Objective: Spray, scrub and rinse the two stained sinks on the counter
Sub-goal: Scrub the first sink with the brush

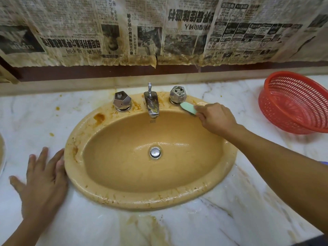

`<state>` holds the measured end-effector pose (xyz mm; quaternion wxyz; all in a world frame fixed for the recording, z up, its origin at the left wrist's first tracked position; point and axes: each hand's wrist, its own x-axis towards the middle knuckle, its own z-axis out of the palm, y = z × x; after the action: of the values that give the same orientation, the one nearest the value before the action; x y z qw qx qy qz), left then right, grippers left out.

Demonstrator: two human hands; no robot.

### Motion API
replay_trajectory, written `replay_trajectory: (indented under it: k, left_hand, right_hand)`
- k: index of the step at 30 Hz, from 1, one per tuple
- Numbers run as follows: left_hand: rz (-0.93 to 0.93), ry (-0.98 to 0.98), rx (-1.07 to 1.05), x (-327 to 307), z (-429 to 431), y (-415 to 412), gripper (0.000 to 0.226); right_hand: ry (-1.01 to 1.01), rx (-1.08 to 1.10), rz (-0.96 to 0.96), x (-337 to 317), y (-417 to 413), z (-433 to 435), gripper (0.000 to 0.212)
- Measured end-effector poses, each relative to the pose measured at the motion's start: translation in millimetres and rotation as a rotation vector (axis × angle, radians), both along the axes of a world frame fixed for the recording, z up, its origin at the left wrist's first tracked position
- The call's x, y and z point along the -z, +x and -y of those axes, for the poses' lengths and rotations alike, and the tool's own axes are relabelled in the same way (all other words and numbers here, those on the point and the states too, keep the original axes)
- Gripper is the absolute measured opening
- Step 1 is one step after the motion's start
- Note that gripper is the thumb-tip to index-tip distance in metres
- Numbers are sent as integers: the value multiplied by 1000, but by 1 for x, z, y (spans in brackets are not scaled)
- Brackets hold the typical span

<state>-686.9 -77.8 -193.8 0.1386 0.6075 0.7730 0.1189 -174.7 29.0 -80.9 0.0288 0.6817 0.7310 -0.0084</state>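
Right hand (215, 118) grips a pale green plastic scrub brush (188, 107), its head against the rim of the stained mustard-yellow oval sink (142, 199) at one o'clock (just below the right chrome tap knob (178, 95)); my left hand (42, 181) lies flat, fingers spread, on the white marble counter (230, 210) at eight o'clock.

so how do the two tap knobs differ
The left knob looks shiny, with smooth facets; the right knob is duller and crusted. The left knob's top is nearly closed, while the right knob's top is open, showing an inner part. The green brush, held by the right hand, sits at the right knob's base; nothing touches the left knob. Both are faceted metal knobs on the sink rim.
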Motion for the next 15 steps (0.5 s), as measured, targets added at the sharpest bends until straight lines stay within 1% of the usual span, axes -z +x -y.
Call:
replay_trajectory:
  k: [4,6,7,9,11,12,15]
  left_hand:
    - [14,19,-2,-7,4,5,62]
    - [65,39,-47,-21,10,18,68]
    - [76,49,-57,-27,13,23,69]
    - [70,67,-53,-30,14,27,69]
    - [53,58,-28,-21,9,19,67]
    - [38,48,-23,-15,6,14,65]
    - [-21,16,8,2,2,-2,60]
  right_hand:
    - [-15,-114,-61,5,-30,-22,42]
    - [-25,-135,-72,6,-35,-21,42]
    - [5,-126,-109,2,-30,-17,40]
    - [129,-61,-241,-9,-15,-3,34]
    - [231,50,-377,-19,-10,-5,32]
    - [232,100,-409,-24,-15,-16,31]
    - [113,167,-408,-34,-32,-51,28]
